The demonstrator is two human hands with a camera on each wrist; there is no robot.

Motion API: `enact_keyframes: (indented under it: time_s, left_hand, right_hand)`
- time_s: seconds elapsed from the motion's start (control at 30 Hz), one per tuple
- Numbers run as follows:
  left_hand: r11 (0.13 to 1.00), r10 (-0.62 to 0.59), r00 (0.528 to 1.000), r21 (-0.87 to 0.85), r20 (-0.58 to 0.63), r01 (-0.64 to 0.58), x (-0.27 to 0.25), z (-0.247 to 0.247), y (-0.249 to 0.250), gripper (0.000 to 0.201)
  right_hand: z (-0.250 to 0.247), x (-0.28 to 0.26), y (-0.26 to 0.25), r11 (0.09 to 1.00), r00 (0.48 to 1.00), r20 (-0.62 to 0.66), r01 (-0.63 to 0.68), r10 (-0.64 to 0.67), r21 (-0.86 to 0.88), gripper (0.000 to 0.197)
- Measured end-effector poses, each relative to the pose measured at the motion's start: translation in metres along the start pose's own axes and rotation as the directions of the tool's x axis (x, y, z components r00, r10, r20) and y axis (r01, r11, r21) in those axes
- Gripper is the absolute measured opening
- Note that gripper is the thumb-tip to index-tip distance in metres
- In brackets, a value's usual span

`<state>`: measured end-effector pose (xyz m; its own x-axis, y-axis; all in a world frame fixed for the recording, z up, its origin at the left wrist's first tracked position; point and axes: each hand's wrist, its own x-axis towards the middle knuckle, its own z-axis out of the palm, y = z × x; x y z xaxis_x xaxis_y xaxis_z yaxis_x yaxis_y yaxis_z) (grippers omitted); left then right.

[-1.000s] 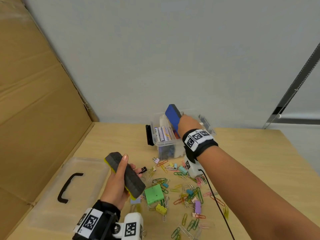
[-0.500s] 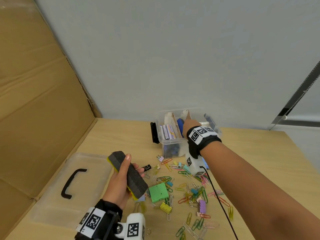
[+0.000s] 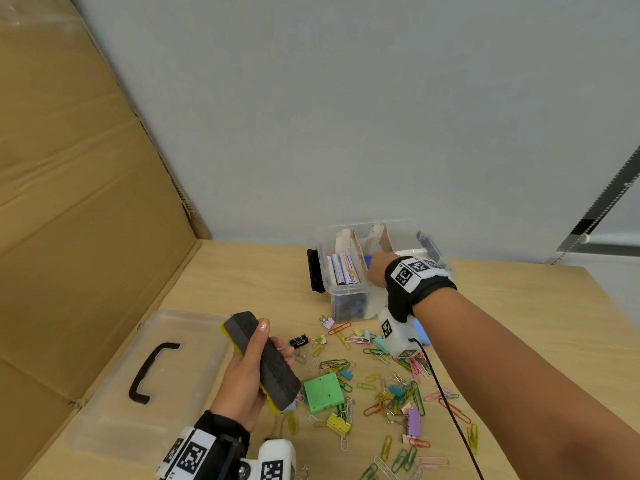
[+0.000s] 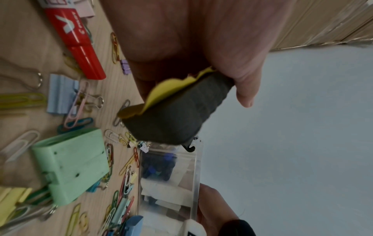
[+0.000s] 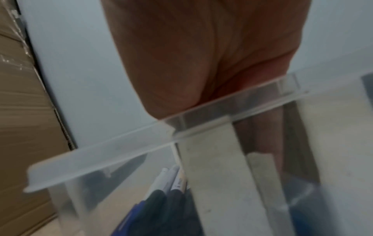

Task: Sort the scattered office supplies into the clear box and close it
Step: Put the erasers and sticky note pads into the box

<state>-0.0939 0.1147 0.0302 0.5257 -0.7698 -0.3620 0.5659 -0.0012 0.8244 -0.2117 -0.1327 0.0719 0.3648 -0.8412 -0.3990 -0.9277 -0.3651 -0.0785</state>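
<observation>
The clear box (image 3: pixel 346 296) stands open at the back of the table, split by cardboard dividers, with white markers (image 3: pixel 341 270) in its left compartment. My right hand (image 3: pixel 377 271) reaches down into the middle compartment and holds a blue eraser (image 3: pixel 367 262), of which only a sliver shows. In the right wrist view the right hand (image 5: pixel 201 55) passes behind the box rim (image 5: pixel 121 148); its fingertips are hidden. My left hand (image 3: pixel 273 341) grips a grey and yellow eraser (image 3: pixel 277 375) above the table's near left, also seen as the eraser (image 4: pixel 171 119) in the left wrist view.
The clear lid (image 3: pixel 104 403) with a black handle lies flat at the left. Several coloured paper clips (image 3: pixel 412 389) and binder clips, a green plastic case (image 3: pixel 323 393) and a red marker (image 4: pixel 74 39) are scattered on the wood. A cardboard wall (image 3: pixel 69 202) bounds the left side.
My right hand has lowered the blue eraser from above the box down into the middle compartment. The left hand has kept hold of the grey eraser, nearly still.
</observation>
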Motion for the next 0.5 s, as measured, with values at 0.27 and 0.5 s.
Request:
enact_keyframes:
  time_s: [0.27,0.5]
  left_hand:
    - [0.997,0.046,0.996,0.06,0.08,-0.051,-0.005,0.014,0.007,0.033]
    - [0.989,0.044,0.97,0.127,0.241,-0.076,0.001,0.068,0.022,0.075]
  right_hand:
    - [0.007,-0.066,0.005,0.89,0.752,-0.627,0.409,-0.204,0.202,0.019]
    - [0.056,-0.134,0.016,0.583,0.426,-0.558,0.802,-0.712,-0.132,0.057]
